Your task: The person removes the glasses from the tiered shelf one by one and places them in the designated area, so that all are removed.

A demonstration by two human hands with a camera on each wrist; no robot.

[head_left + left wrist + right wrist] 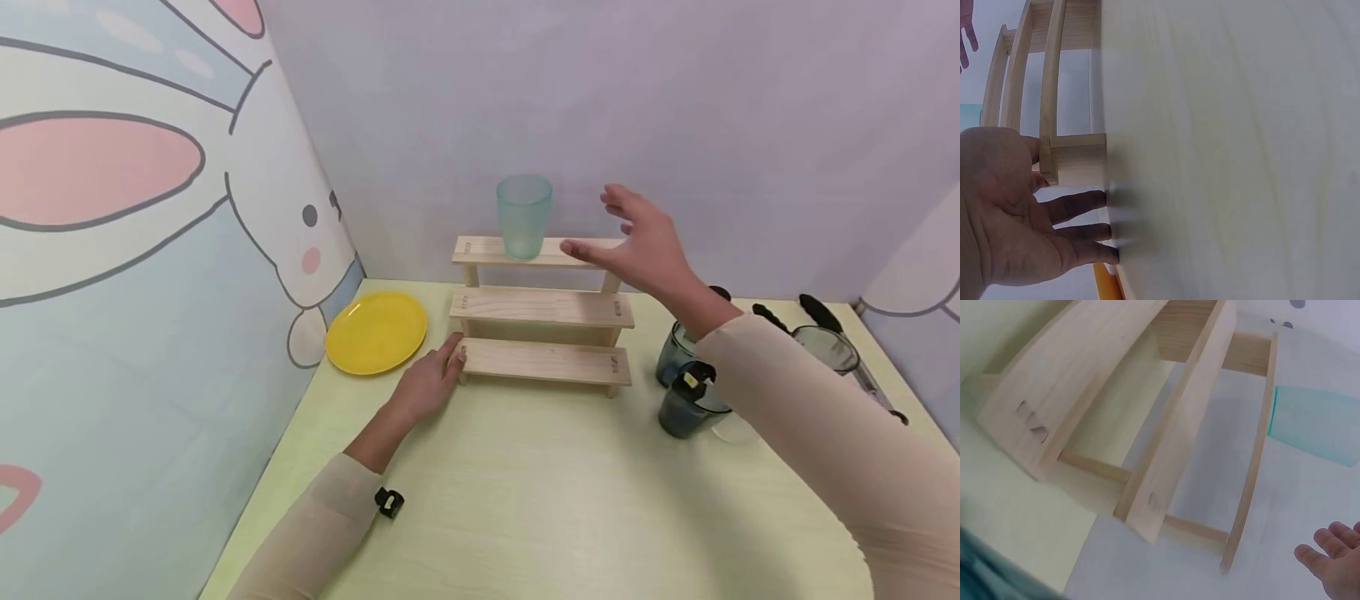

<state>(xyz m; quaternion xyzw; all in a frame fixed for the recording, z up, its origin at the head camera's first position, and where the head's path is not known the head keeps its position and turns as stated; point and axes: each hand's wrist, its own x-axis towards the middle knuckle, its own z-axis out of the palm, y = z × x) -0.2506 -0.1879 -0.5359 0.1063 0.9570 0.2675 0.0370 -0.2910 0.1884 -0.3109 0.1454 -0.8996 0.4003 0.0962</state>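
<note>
A translucent teal cup [523, 218] stands upright on the top tier of a three-tier wooden shelf stand [543, 307]. To the cup's right is my right hand [645, 242], thumb and fingers spread, with a gap between them and the cup. In the right wrist view, the cup [1316, 424] and the right hand [1338, 559] are also apart. My left hand [427, 383] touches the left end of the lowest tier with thumb and index finger. The left wrist view shows the left hand's other fingers [1085, 232] straight, reaching down to the tabletop.
A yellow plate [377, 332] lies left of the stand. Right of it stand dark cups [680, 414], partly hidden by my right arm. Farther right are a clear cup [825, 348] and utensils with black handles [819, 312]. Walls border the table behind and at the sides.
</note>
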